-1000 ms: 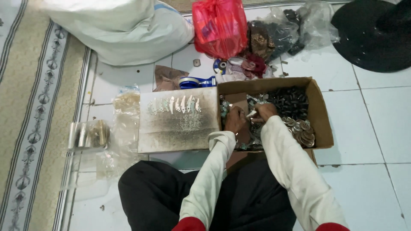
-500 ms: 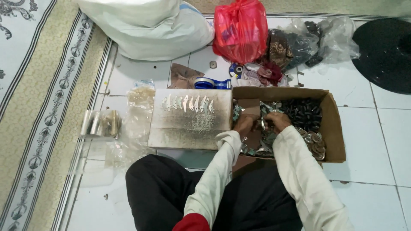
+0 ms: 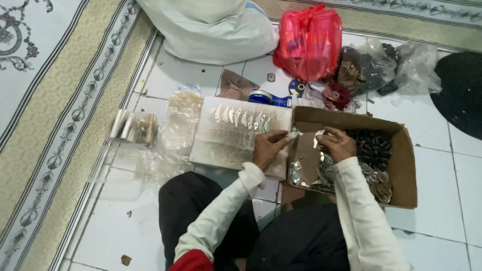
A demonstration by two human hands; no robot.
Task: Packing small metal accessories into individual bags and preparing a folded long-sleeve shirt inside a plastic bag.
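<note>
A tiled floor (image 3: pixel 432 165) carries everything, with a patterned carpet (image 3: pixel 55 115) along its left side. At the far edge lie a big white sack (image 3: pixel 211 27) and, to its right, a red bag (image 3: pixel 309 40) beside clear bags of dark bits (image 3: pixel 381 68). Nearer, right of centre, an open cardboard box (image 3: pixel 401 170) holds dark parts at its far right and shiny metal pieces (image 3: pixel 321 173) at its near left. Touching the box's left wall lies a pale board (image 3: pixel 226 143) with a row of small blades (image 3: pixel 240 117) along its far edge; clear packets (image 3: pixel 183 118) lie left of it. The left hand (image 3: pixel 267 148) rests on the board's right edge, its fingers pinching a small metal piece (image 3: pixel 291 135) at the box wall. The right hand (image 3: pixel 339 144), over the box, pinches another blade (image 3: pixel 317 136) between thumb and fingertips.
</note>
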